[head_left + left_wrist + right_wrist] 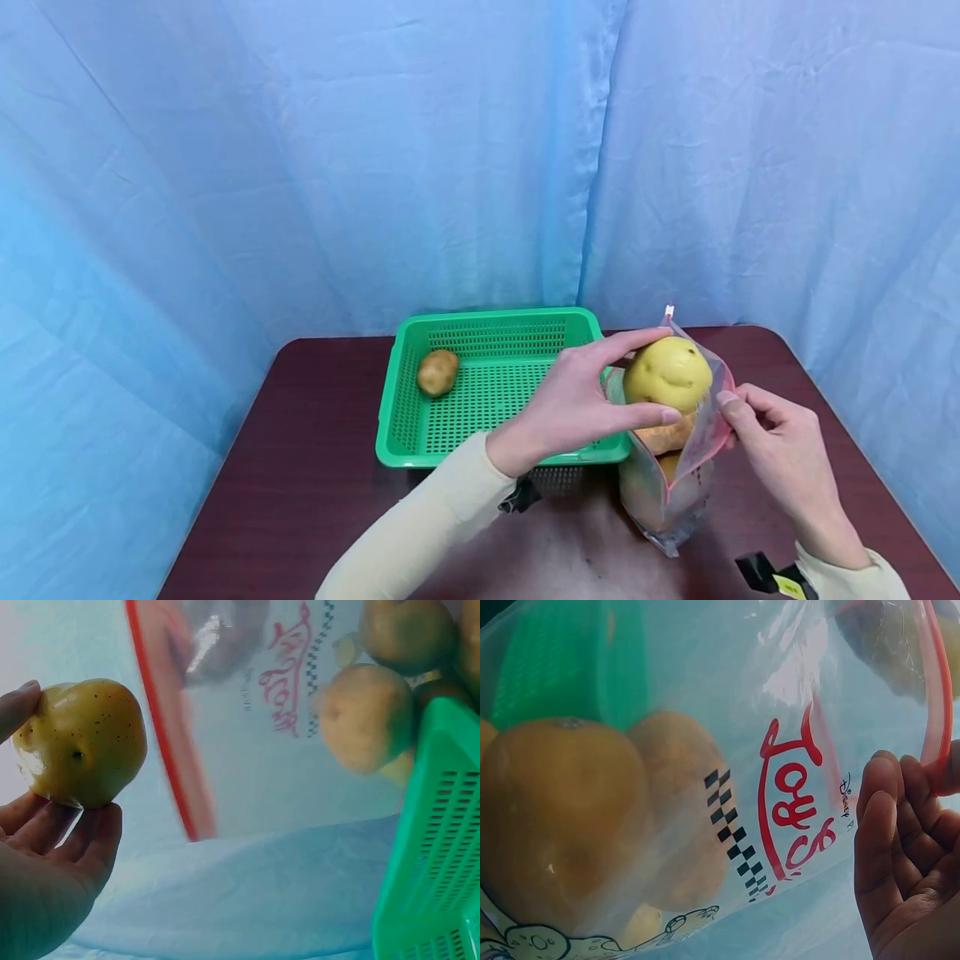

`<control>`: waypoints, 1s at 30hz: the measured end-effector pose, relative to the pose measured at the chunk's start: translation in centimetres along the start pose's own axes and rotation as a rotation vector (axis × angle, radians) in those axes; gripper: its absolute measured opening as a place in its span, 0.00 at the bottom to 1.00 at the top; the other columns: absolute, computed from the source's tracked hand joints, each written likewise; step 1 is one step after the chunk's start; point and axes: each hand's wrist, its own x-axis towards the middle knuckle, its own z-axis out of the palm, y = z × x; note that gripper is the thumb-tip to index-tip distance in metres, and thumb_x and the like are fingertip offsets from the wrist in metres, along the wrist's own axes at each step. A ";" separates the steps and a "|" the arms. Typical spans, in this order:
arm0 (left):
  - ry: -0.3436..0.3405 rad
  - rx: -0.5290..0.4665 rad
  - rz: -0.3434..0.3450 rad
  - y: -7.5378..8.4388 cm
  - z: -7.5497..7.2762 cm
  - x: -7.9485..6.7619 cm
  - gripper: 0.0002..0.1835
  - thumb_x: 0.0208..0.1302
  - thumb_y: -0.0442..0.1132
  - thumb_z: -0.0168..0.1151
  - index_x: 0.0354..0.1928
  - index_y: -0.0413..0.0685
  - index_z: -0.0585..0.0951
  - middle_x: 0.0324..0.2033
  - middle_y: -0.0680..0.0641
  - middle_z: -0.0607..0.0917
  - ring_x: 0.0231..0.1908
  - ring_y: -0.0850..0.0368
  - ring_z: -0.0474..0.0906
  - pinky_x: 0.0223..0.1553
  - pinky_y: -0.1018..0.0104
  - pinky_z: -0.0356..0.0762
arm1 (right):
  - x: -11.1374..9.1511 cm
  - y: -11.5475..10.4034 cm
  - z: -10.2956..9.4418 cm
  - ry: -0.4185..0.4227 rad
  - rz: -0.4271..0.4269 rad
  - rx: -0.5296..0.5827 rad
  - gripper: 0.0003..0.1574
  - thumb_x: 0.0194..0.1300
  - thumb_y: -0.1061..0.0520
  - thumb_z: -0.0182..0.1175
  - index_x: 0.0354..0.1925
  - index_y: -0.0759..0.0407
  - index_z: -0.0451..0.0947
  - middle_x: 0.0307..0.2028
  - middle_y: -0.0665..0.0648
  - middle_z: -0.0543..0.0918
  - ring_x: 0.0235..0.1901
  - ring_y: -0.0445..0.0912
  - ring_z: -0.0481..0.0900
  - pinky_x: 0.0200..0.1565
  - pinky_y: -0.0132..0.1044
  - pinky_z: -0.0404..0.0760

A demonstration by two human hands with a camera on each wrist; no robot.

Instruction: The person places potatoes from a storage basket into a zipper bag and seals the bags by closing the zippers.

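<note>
My left hand (573, 404) holds a lumpy yellow fruit (667, 372) between thumb and fingers, at the mouth of a clear zip bag (720, 433) with a red rim. In the left wrist view, the fruit (94, 742) shows dark specks and a small dimple. My right hand (791, 454) pinches the bag's right rim, so the mouth gapes. Inside the bag, several round brownish-orange items, such as this large one (562, 825), show through the printed plastic. The bag stands upright on the table.
Left of the bag is a green slotted basket (384, 417). One brown potato-like item (437, 372) lies at its left end. Both stand on a dark red-brown table (300, 467) with light blue curtains (420, 167) behind and at the sides.
</note>
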 end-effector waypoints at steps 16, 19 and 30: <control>-0.243 0.554 0.054 -2.5 2.3 2.8 0.38 0.62 0.50 0.77 0.72 0.51 0.75 0.61 0.52 0.75 0.59 0.62 0.70 0.58 0.82 0.65 | 0.1 -0.1 0.0 -0.006 -0.012 0.024 0.19 0.76 0.61 0.60 0.24 0.58 0.80 0.18 0.47 0.78 0.19 0.39 0.71 0.22 0.34 0.67; -0.273 0.642 0.078 -2.7 2.6 3.1 0.38 0.62 0.49 0.77 0.72 0.50 0.74 0.63 0.52 0.75 0.60 0.61 0.70 0.62 0.78 0.64 | 0.0 -0.2 0.0 0.000 -0.006 0.020 0.18 0.76 0.61 0.60 0.25 0.58 0.80 0.18 0.47 0.77 0.18 0.40 0.69 0.20 0.36 0.65; -0.106 0.607 0.105 -4.3 2.9 2.4 0.34 0.65 0.48 0.74 0.71 0.51 0.76 0.64 0.50 0.76 0.64 0.59 0.70 0.67 0.76 0.62 | 0.1 -0.3 0.0 0.024 -0.018 0.042 0.20 0.76 0.62 0.59 0.24 0.59 0.79 0.17 0.46 0.78 0.17 0.39 0.68 0.19 0.35 0.63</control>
